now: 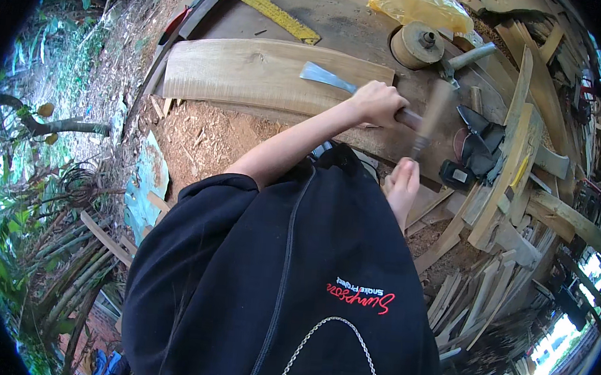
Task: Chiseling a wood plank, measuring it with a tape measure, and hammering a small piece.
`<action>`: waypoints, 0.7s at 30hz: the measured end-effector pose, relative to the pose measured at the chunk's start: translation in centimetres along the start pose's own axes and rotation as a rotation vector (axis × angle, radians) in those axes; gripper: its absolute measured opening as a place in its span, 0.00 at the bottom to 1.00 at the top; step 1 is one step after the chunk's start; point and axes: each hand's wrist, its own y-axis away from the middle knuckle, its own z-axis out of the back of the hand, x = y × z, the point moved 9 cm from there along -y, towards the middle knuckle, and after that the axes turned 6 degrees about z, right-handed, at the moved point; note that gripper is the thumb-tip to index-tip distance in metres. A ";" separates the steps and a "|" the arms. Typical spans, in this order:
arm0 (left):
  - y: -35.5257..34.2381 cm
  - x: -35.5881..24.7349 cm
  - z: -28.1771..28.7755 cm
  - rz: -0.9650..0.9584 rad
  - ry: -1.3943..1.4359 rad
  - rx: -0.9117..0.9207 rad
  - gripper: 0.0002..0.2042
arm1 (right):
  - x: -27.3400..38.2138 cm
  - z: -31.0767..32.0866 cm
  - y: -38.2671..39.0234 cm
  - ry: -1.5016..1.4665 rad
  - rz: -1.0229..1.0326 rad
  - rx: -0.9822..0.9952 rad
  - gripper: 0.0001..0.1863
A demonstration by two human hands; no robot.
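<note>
A chisel with a flared grey blade (327, 76) lies across a pale wooden board (232, 71), its blade pointing left. My left hand (379, 104) is closed round it, and its wooden handle (410, 118) sticks out to the right of the fist. Just past the handle's end is a mallet (435, 112) of light wood, smeared by motion. My right hand (402, 184) is closed at the mallet's lower end, close to my body; its grip is partly hidden. Whether mallet and chisel handle touch I cannot tell.
Behind the board are a yellow strip (278, 13), a round wooden block (417, 45) and a yellowish plastic bag (421, 8). A black tool (481, 141) and its battery-like block (457, 175) sit at the right, beside stacked planks (507, 174). Wood shavings (206, 139) lie left of me.
</note>
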 end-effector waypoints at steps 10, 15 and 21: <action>1.2 5.2 3.8 0.124 -0.004 -0.118 0.11 | 4.3 1.6 -1.9 -0.338 0.297 -0.293 0.13; 1.8 7.0 4.7 0.120 0.035 -0.181 0.10 | -2.0 -4.2 -0.7 -0.154 -0.036 0.102 0.13; 2.7 9.2 5.7 0.196 0.028 -0.154 0.12 | 2.7 -0.5 -2.6 -0.223 0.146 -0.150 0.12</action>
